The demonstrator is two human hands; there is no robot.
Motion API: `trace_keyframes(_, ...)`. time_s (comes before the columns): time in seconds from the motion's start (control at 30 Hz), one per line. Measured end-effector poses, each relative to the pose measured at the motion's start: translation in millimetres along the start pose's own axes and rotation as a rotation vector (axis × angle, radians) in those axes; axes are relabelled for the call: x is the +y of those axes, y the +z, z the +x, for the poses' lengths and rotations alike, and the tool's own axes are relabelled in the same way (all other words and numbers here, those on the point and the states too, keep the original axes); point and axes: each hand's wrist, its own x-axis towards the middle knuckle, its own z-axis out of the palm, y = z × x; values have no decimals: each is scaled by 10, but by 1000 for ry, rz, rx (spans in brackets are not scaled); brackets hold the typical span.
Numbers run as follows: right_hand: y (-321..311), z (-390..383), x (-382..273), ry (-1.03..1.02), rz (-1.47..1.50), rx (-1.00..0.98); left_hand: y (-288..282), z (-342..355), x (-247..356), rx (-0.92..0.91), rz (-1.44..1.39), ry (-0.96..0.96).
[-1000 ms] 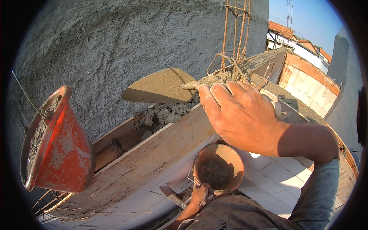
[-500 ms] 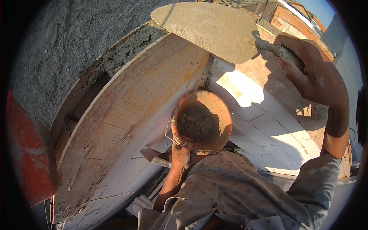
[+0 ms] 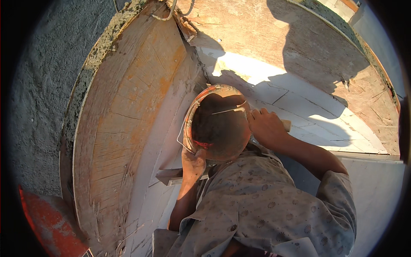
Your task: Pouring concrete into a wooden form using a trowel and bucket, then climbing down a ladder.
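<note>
An orange bucket (image 3: 209, 91), smeared with mortar, is held in front of my body. My left hand (image 3: 193, 163) grips it at the near left rim, with the thumb over the edge and the wire bail beside it. My right hand (image 3: 267, 126) is closed at the right rim around a trowel; the end of its pale handle (image 3: 286, 125) sticks out past the palm. The trowel's blade seems to lie inside the bucket, but deep shadow hides its outline and most of the contents.
A curved wooden formwork panel (image 3: 128, 115) rises on the left, with mortar along its top edge (image 3: 92, 55) and a rough grey wall (image 3: 43, 111) behind. Another wooden panel (image 3: 317, 47) curves across the upper right above white boards (image 3: 295, 103). A red object (image 3: 51, 225) sits lower left.
My right hand has come down from the upper right to the bucket with the trowel. The view has shifted. My left hand still holds the bucket.
</note>
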Motion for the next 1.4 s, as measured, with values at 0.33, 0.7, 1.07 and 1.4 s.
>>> trace_keyframes(0.33,524,40,-148,41,33,187,96,178,-186,120,474,-2)
trace_keyframes(0.7,141,186,190,90,61,-185,281,-19,-197,36,529,-73)
trace_keyframes(1.07,739,205,173,36,1540,-541,42,2,-255,112,13,-8)
trace_keyframes(1.4,-1068,-322,522,66,1152,-711,-356,-112,-1447,124,-445,-168)
